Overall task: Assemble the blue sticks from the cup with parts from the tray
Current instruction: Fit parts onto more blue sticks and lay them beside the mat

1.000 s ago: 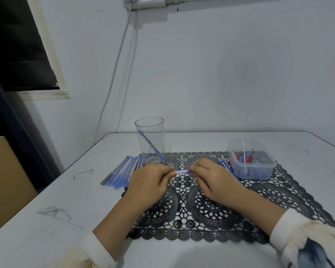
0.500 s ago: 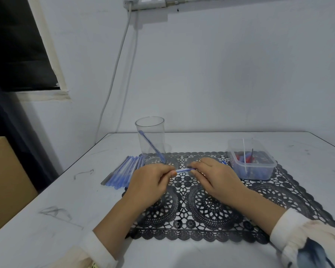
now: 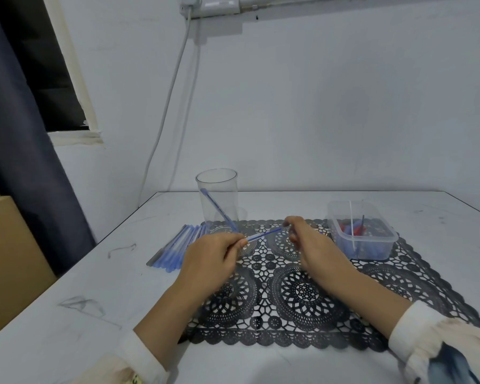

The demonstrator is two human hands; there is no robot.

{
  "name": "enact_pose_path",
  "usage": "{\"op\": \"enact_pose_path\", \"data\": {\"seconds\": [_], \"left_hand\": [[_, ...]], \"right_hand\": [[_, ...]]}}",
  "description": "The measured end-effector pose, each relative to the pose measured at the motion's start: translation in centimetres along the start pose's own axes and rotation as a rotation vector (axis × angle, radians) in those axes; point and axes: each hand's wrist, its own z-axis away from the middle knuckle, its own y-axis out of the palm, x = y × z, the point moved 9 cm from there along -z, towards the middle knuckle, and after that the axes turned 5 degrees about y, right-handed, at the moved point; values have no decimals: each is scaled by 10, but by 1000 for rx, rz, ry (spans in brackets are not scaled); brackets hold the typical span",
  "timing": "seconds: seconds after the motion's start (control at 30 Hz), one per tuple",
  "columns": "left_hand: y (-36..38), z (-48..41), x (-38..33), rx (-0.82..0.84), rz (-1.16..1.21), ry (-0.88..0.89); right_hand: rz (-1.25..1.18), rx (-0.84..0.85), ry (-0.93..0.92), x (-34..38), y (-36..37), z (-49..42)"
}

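Blue stick [image 3: 263,234]: ends pinched by L fingers [image 3: 242,241], R fingers [image 3: 288,222].

White counter [image 3: 75,322], filling the lower frame, smudged with grey marks [image 3: 122,248] at centre left and lower left. Flat on it, across the middle and right, a black lace mat [image 3: 302,295]. Just left of the mat's upper left corner, blue pens [image 3: 175,246] in a tight row, directly on the bare surface.
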Motion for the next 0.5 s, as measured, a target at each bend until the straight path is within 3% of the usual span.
{"op": "enact_pose_path", "data": {"seconds": [0.1, 0.27, 0.5], "left_hand": [[-1, -1, 3, -6, 3, -17], [-2, -1, 3, -14, 12, -23], [-1, 0, 1, -11, 12, -9]], "right_hand": [[26, 34, 13, -3, 2, -1], [117, 52, -207, 12, 11, 2], [225, 180, -263, 15, 26, 6]]}}
